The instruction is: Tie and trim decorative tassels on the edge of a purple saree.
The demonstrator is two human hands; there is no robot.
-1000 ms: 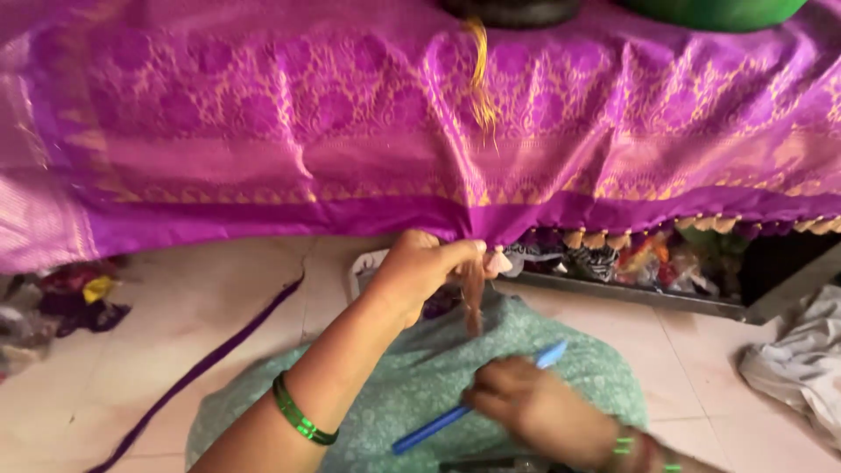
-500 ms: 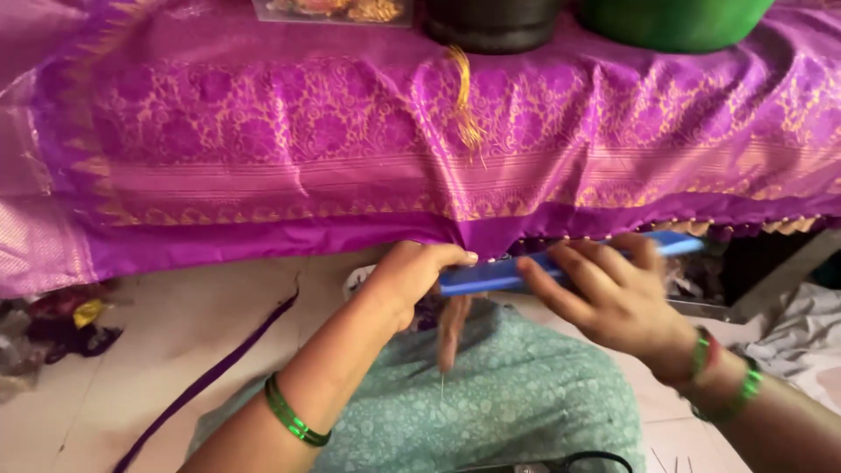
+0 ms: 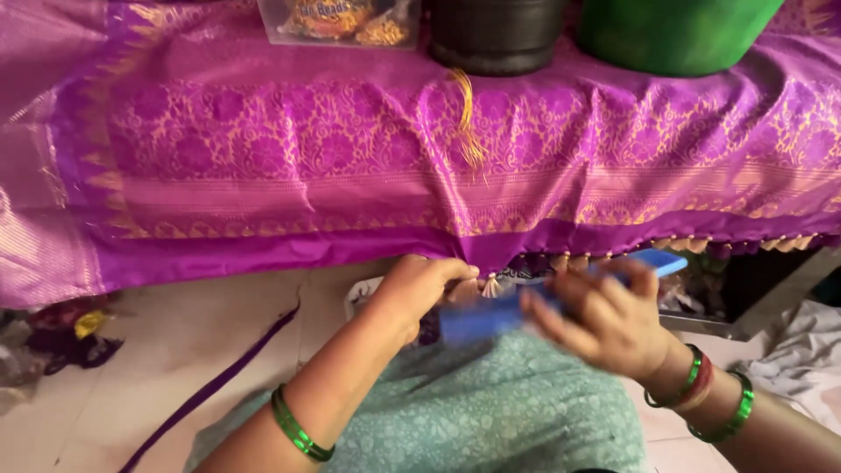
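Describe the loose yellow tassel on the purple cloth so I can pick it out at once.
Start at the purple and gold patterned cloth draped across the top. Just under the black round container at its upper edge, the yellow tassel hangs down. It is a single long, loose bunch of golden threads, unlike the short row of small tassels along the hem.

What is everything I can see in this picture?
silk cloth: one, purple with gold pattern, draped across the top
loose tassel: one, gold, hanging on the cloth
black pot: one, top centre
green tub: one, top right
clear packet: one, holding gold beads, top
purple strip: one, on the floor, left
blue comb: one, blurred, held at the cloth's edge
bangles: green, on both wrists
left hand: pinching the cloth's edge
right hand: holding the comb
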